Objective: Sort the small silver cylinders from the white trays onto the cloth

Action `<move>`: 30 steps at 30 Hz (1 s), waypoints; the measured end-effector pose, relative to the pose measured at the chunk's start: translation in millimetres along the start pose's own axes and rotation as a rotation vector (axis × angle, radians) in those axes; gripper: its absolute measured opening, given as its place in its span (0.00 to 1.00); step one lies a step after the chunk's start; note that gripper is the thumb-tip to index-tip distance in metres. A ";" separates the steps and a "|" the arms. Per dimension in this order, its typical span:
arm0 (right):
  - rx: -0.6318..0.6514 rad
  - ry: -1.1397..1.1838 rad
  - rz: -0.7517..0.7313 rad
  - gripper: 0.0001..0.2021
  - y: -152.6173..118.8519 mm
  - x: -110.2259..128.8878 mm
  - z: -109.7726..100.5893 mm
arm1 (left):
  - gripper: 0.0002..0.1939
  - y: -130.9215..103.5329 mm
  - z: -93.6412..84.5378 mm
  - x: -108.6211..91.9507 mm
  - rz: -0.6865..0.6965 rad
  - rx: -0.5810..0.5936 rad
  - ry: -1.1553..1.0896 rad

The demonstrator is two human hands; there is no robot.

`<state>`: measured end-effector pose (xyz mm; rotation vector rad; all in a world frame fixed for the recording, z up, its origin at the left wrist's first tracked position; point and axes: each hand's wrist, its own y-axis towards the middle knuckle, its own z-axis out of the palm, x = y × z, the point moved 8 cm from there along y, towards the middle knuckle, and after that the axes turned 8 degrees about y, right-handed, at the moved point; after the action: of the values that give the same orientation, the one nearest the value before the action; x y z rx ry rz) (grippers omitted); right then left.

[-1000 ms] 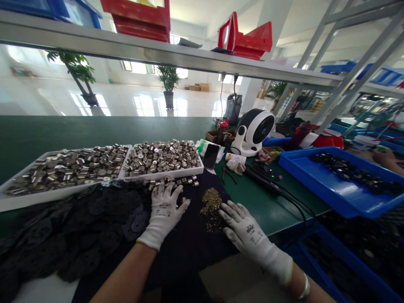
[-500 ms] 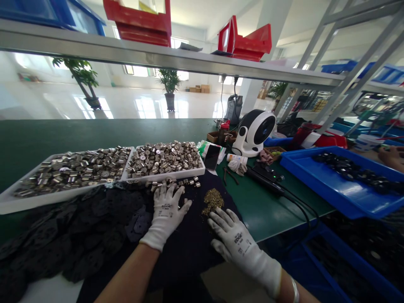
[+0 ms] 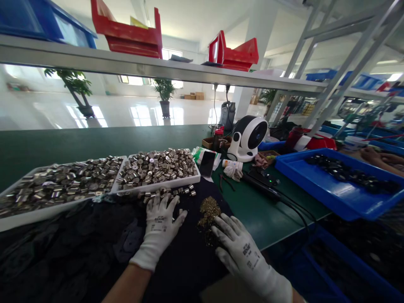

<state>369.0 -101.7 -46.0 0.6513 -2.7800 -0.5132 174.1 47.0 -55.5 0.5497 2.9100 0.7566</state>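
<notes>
While two gloved hands, left hand [image 3: 159, 225], right hand [image 3: 241, 250], rest flat, two trays [image 3: 192, 180]

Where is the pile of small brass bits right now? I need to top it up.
In the head view, the brass pile lies on the dark mat, just beyond the right hand fingertips, right of the left hand.

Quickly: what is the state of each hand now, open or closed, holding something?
Left hand: open, flat on the dark cloth, fingertips by the loose metal cylinders; holds nothing.
Right hand: open, fingers spread at the pile of small brass bits; holds nothing.
</notes>
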 end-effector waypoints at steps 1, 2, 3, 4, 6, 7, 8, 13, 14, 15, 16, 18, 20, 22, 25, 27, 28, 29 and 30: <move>-0.006 0.021 0.000 0.25 1.9 0.4 0.4 | 0.27 0.2 -0.3 -0.2 0.002 0.009 -0.003; -0.001 0.046 -0.006 0.24 3.6 1.2 1.7 | 0.27 0.4 -0.9 -0.3 0.002 0.016 -0.006; 0.007 0.069 -0.016 0.23 5.0 2.1 2.8 | 0.27 0.6 -1.5 -0.4 0.000 0.020 -0.008; 0.006 0.082 -0.021 0.22 6.0 2.2 2.8 | 0.27 0.7 -2.3 -0.4 -0.003 0.023 -0.011; -0.023 0.062 -0.009 0.22 6.3 -0.5 -1.3 | 0.27 0.8 -3.6 -0.8 -0.008 0.027 -0.016; -0.048 0.034 0.007 0.22 5.5 -3.0 -5.3 | 0.27 0.9 -4.2 -1.2 -0.007 0.027 -0.018; -0.074 0.005 0.023 0.23 4.2 -5.5 -9.8 | 0.27 0.9 -4.8 -1.6 -0.007 0.026 -0.020; -0.054 -0.011 0.014 0.21 -7.5 -3.3 -19.3 | 0.27 0.8 -4.5 -1.4 -0.009 0.027 -0.018; -0.030 0.000 -0.011 0.21 -10.5 0.6 -18.5 | 0.27 0.8 -4.0 -1.1 -0.011 0.026 -0.013; -0.010 0.010 -0.035 0.21 -13.6 4.4 -17.9 | 0.27 0.7 -3.6 -0.9 -0.011 0.023 -0.006; 0.004 0.017 -0.052 0.21 -16.7 7.5 -17.9 | 0.27 0.6 -3.4 -0.8 -0.011 0.019 0.001; -0.002 0.010 -0.048 0.21 -21.8 9.0 -20.7 | 0.26 0.4 -2.9 -1.1 -0.007 0.013 0.010; -0.050 -0.014 -0.014 0.21 -25.0 6.3 -26.5 | 0.26 0.3 -2.5 -1.4 -0.005 0.013 0.011; -0.088 -0.036 0.010 0.21 -26.0 3.3 -29.7 | 0.26 0.1 -2.3 -1.3 -0.009 0.015 0.014; -0.064 -0.044 -0.004 0.23 -23.8 2.4 -23.8 | 0.27 -0.1 -2.6 -1.0 -0.013 0.018 0.017; -0.037 -0.039 -0.033 0.22 -21.6 3.5 -18.5 | 0.26 0.1 -2.8 -0.7 -0.013 0.023 0.005; -0.034 -0.038 -0.039 0.21 -20.6 3.4 -17.1 | 0.26 0.3 -2.7 -0.6 -0.013 0.027 -0.003; -0.037 -0.039 -0.036 0.21 -19.5 2.6 -16.9 | 0.26 0.6 -2.5 -0.6 -0.012 0.031 -0.009; -0.042 -0.042 -0.026 0.21 -18.3 1.2 -17.3 | 0.26 0.8 -2.2 -0.7 -0.011 0.034 -0.013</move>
<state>380.3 -122.4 -37.1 0.6759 -2.7952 -0.5963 174.6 46.4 -53.2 0.5386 2.9166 0.7001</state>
